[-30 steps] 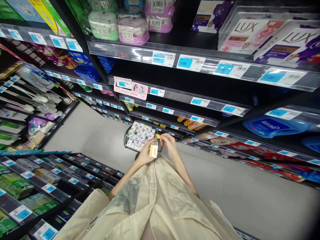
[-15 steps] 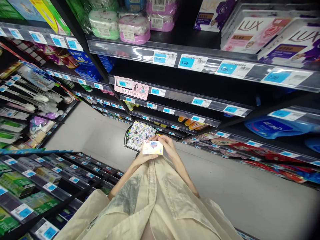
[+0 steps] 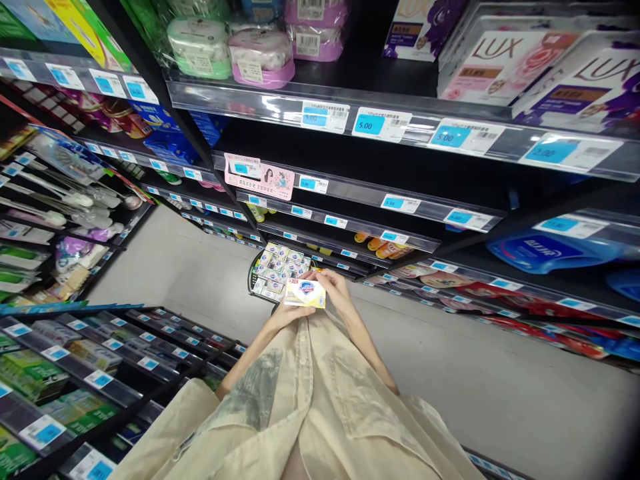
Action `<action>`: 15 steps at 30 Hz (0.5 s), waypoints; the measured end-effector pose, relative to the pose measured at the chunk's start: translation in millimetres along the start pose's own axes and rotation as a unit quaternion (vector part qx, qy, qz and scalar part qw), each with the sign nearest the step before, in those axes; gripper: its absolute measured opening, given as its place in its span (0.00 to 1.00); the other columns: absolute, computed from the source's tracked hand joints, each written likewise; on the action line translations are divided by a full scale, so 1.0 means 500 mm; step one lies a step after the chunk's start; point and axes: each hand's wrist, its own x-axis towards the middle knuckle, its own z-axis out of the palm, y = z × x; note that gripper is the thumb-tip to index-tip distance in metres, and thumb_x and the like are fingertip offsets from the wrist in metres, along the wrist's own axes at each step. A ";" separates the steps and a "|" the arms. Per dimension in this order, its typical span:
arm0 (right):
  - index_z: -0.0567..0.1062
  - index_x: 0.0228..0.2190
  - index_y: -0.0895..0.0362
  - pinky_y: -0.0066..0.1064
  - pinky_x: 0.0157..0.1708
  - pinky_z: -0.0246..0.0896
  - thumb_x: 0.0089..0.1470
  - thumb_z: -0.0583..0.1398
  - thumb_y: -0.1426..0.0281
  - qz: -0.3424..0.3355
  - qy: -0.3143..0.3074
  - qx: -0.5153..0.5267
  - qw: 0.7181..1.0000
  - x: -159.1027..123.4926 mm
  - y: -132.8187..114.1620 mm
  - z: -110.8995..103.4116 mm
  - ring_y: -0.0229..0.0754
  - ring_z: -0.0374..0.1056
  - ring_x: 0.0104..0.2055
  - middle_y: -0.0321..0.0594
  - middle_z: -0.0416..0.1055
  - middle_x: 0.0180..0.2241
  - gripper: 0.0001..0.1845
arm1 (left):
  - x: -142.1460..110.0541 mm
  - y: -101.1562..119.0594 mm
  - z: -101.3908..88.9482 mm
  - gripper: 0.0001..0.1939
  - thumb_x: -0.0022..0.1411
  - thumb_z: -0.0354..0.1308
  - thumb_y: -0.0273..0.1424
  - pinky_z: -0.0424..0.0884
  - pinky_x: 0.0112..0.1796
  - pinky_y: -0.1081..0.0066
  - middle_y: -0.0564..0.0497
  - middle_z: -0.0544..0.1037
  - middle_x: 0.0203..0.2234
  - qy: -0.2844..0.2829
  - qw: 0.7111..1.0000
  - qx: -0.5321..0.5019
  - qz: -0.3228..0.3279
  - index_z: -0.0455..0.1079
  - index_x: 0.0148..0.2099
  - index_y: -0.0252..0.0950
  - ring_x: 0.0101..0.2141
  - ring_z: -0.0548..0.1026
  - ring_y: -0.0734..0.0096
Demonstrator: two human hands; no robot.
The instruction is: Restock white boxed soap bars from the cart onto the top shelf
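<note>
A white and yellow soap box point(image 3: 305, 293) with a blue shield logo faces up in front of my body. Its left end and lower edge are gripped by my left hand point(image 3: 287, 315), thumb along the near side. At the box's upper right corner, my right hand point(image 3: 336, 288) has its fingers closed on it; part of those fingers is hidden behind the box. Just beyond my hands, a dark basket point(image 3: 251, 283) on the floor holds several similar soap boxes point(image 3: 280, 260).
Black shelving point(image 3: 240, 100) with price labels rises ahead, carrying LUX soap packs point(image 3: 510, 57) and wrapped soap cases point(image 3: 263, 57). Another shelf unit point(image 3: 100, 373) stands close on my left. Grey floor point(image 3: 425, 353) runs between them. Blue bottles point(image 3: 545, 252) sit at the right.
The soap box has turned from its narrow yellow side to its broad logo face. My right hand has moved in onto the box. In the last half second it tilts slightly.
</note>
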 end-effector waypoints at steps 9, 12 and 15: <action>0.81 0.27 0.52 0.31 0.22 0.54 0.50 0.71 0.39 0.012 0.001 0.001 1.000 0.007 0.000 0.001 0.39 0.62 0.23 0.37 0.74 0.23 0.28 | 0.008 -0.010 -0.010 0.46 0.55 0.76 0.52 0.65 0.69 0.44 0.39 0.76 0.64 0.002 1.000 0.021 0.007 0.69 0.71 0.43 0.68 0.70 0.42; 0.81 0.27 0.52 0.30 0.22 0.54 0.50 0.71 0.40 -0.001 0.001 0.002 1.000 0.008 -0.001 -0.001 0.38 0.62 0.23 0.36 0.73 0.23 0.28 | 0.008 -0.010 -0.011 0.45 0.54 0.77 0.51 0.62 0.70 0.44 0.39 0.77 0.64 0.010 0.999 0.026 0.024 0.70 0.70 0.42 0.68 0.70 0.44; 0.82 0.31 0.52 0.30 0.26 0.60 0.48 0.73 0.42 -0.028 -0.011 0.022 0.999 0.009 -0.002 -0.008 0.40 0.66 0.26 0.37 0.77 0.27 0.26 | 0.007 -0.012 -0.011 0.43 0.51 0.79 0.48 0.63 0.69 0.42 0.39 0.80 0.59 0.032 0.999 0.006 0.029 0.73 0.66 0.40 0.64 0.74 0.43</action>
